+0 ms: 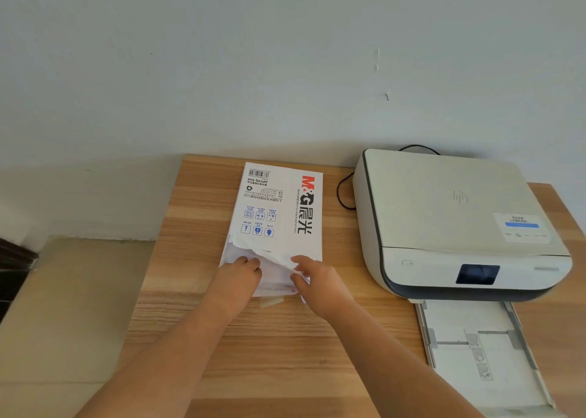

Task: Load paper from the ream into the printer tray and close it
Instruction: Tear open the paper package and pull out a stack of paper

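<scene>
A plain pale grey-blue wall (222, 68) rises behind a wood-grain desk top (190, 306) with light and darker brown bands, and a beige floor shows to the left of the desk. Near the middle of the desk lies a white paper-wrapped ream (279, 208) printed with a red and black logo, blue icons and a barcode, its long side running from near to far. The wrapper is torn open at the near end, where crumpled flaps (269, 256) stand up. The left hand (241, 275) rests on that near end, its fingers curled down into the opened wrapper; whether it grips sheets cannot be told. The right hand (317, 278), just beside it, pinches a torn wrapper flap between thumb and fingers. On the right stands a white flatbed printer (450, 214) with a dark trim band and a small dark screen on its front. A black cable (344, 192) loops between it and the ream. The printer's pale plastic paper tray (475, 348) is pulled out toward the near edge, with no paper in it.
</scene>
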A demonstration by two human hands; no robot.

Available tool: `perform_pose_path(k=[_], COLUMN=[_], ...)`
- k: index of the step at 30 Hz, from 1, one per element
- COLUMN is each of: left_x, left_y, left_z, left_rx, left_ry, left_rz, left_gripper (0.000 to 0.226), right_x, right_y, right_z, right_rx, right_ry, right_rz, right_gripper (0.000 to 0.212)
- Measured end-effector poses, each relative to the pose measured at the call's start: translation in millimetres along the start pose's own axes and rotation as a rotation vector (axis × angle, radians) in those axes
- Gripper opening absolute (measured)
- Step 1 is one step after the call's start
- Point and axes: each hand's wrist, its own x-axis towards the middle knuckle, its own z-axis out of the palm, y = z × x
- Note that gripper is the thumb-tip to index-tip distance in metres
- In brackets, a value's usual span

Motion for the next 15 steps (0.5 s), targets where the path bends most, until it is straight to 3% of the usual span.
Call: perform_pose_path(k=[8, 15], left_x=[-0.4, -8.2], left_y=[-3.5, -2.1], left_z=[4.9, 6.8], left_rx=[-0.02, -0.022], left_ry=[-0.006, 0.083], left_rz=[0.013, 0.058], left_gripper=[0.042, 0.045], right_x=[-1.8, -6.8], right_y=[-1.7, -4.7], right_z=[-0.8, 0.2], right_rx=[-0.011, -0.049], right_ry=[0.001, 0.003], right_rz=[0.003, -0.002], right_gripper=[0.039, 0.045])
